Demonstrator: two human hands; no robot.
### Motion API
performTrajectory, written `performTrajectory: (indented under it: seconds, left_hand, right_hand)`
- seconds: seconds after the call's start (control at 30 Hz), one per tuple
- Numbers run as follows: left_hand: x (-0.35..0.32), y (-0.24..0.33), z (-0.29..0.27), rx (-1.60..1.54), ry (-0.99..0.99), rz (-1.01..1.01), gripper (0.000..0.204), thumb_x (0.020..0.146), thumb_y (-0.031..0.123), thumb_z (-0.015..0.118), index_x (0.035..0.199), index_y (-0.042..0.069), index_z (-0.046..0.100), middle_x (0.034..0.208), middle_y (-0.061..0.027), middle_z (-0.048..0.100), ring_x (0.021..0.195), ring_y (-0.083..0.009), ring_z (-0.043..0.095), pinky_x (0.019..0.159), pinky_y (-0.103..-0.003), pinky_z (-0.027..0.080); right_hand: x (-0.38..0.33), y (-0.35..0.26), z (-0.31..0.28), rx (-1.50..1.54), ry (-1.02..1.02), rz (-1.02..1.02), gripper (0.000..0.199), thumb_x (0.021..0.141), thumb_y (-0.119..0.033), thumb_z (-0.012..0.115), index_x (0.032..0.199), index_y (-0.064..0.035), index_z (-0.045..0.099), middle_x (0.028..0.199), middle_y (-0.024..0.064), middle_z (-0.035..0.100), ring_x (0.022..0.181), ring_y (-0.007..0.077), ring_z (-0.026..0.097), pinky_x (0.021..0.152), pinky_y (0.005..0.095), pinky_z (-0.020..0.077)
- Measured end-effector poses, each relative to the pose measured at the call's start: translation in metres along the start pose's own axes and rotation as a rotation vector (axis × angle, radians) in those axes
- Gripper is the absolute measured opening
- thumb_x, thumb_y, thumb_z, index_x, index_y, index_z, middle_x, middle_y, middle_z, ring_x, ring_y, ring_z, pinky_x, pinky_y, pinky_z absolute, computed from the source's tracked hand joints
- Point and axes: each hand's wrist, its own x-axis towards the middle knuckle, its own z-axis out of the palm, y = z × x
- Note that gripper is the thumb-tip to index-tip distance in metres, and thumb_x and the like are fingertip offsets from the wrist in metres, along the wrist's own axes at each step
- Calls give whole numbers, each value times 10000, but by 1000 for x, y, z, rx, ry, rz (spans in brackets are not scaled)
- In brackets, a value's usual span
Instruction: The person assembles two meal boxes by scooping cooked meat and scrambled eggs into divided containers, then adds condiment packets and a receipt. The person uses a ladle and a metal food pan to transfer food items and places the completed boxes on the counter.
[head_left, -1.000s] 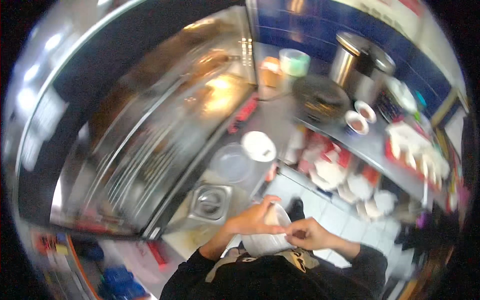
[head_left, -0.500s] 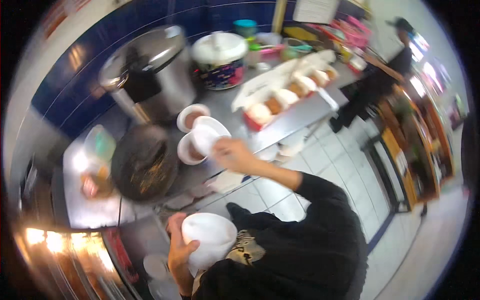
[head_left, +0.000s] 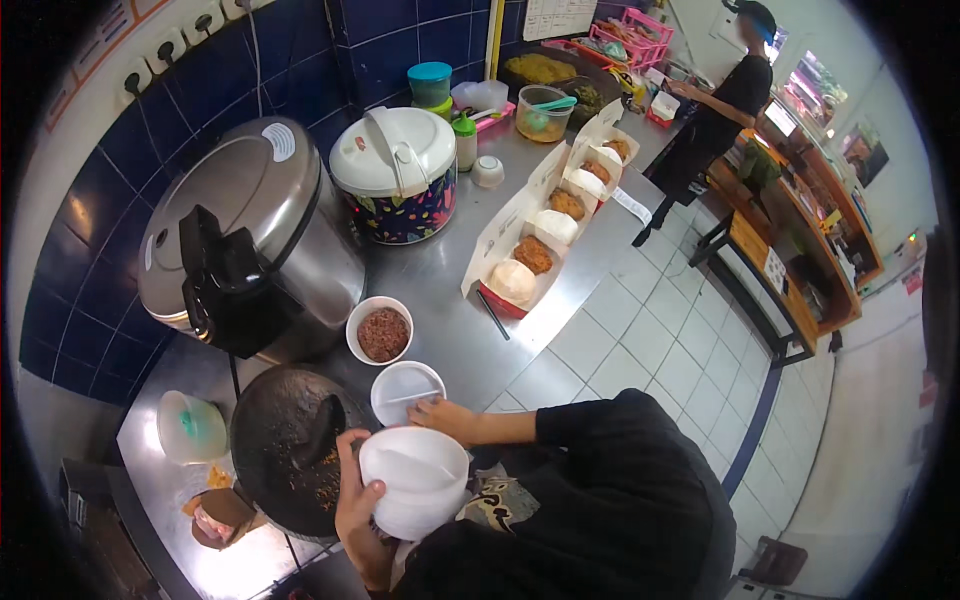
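Left hand (head_left: 352, 500) around white bowl (head_left: 415, 480)

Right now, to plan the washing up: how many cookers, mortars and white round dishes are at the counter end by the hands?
Cookers: 2 (steel cooker, white-lidded cooker)
Mortar: 1
White dishes: 3 (plain bowl in left hand, shallow dish at right hand, paste bowl)
Total: 6

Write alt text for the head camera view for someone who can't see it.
A person's left hand holds a white bowl beside a dark stone mortar, while the right hand touches a white lid on a steel counter.
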Motion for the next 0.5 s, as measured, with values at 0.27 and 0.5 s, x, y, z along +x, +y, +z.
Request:
performTrajectory:
  seconds: [0.27,0.5]
  left_hand:
    - [53,5,-70,-94,-139,5,694,796,395,660,1254,58,263,1244,-251,505,1130,-260,495,976,-341,370]
    - [75,17,-77,398,-235,-211,600,823,232,671,1221,17,278,1150,-188,540,1078,-239,517,921,-349,411]
  right_hand:
    - [21,31,-80,621,400,388,241,884,-178,527,1037,-1,587,905,136,630,841,293,631,750,401,505]
    - [28,-19,-162,1266,244,273,213,924,-230,560,950,-24,605,745,25,581,673,97,524,613,269,425]
